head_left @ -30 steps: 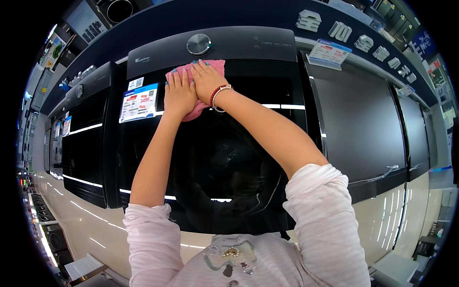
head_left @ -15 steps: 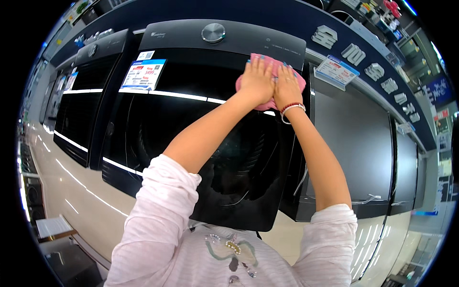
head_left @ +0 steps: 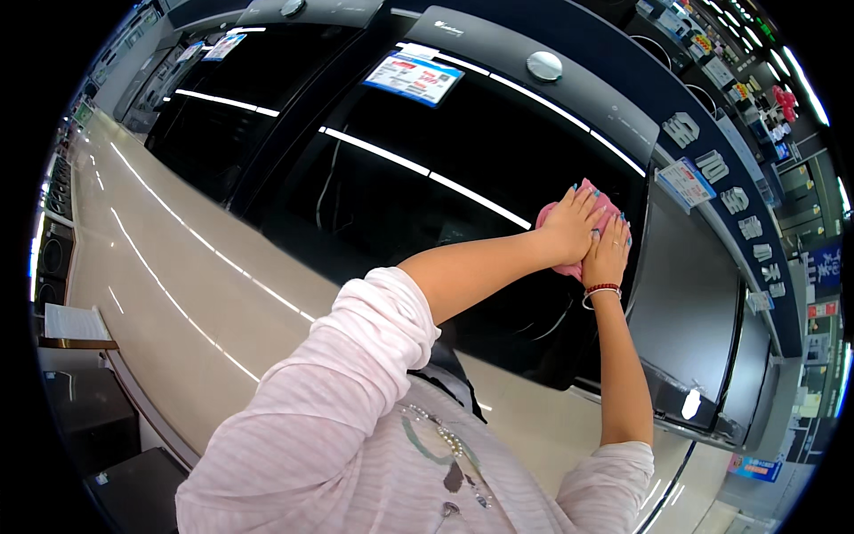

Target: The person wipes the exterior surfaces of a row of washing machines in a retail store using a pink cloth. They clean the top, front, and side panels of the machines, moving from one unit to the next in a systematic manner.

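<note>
A folded pink cloth [head_left: 566,270] is pressed against the glossy black front of a large appliance [head_left: 400,209] that looks like a washer or dryer. My left hand [head_left: 572,230] holds the cloth down with its fingers laid along it. Close beside it, my right hand [head_left: 608,258] presses the same cloth, near the front's right edge. Both hands' fingertips reach the far edge of the cloth. A red bead bracelet and a pale bangle circle my right wrist. Above the black front runs a grey control strip with a round silver knob [head_left: 544,66].
A price card [head_left: 414,77] sits on the upper left of the black front. Another black appliance [head_left: 240,116] stands to the left, and a grey-topped one [head_left: 680,285] to the right with its own card [head_left: 685,184]. Pale shiny floor [head_left: 178,258] lies at left.
My hands and the cloth have moved down the right side of the black front, away from the control strip. The view has turned, so the appliance appears tilted.
</note>
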Motion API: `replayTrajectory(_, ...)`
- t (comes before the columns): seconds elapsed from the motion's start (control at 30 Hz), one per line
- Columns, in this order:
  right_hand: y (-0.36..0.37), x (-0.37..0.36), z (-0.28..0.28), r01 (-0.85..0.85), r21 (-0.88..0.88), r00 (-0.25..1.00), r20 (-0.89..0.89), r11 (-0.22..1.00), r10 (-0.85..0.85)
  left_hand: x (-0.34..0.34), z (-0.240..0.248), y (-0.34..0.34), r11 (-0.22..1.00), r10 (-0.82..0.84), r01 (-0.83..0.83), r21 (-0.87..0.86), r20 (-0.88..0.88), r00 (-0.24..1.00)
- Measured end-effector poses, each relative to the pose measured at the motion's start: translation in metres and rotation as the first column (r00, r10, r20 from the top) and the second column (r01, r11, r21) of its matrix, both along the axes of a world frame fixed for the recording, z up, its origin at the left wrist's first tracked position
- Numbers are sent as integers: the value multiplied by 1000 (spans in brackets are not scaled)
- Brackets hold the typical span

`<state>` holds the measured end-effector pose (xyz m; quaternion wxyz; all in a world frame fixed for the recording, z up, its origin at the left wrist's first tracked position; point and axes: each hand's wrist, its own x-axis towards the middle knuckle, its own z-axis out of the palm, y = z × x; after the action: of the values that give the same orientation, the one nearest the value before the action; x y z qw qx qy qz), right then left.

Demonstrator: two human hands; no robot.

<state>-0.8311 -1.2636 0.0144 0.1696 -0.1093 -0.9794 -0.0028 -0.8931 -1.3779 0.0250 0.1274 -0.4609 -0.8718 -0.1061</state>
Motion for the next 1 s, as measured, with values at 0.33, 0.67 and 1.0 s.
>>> replayTrajectory(0.33,-148,-28,-23,-74,77,996,-34,994,77,-3,-7,-170,988,149,-148,-44,16,989)
replayTrajectory(0.67,-360,-109,-16,-448,6,892,-74,894,447,-33,-13,-376,842,539,-535,-71,42,841)
replayTrajectory(1.0,-376,-49,-22,-575,-109,817,-113,811,565,26,-35,-392,757,650,-652,-30,-58,758)
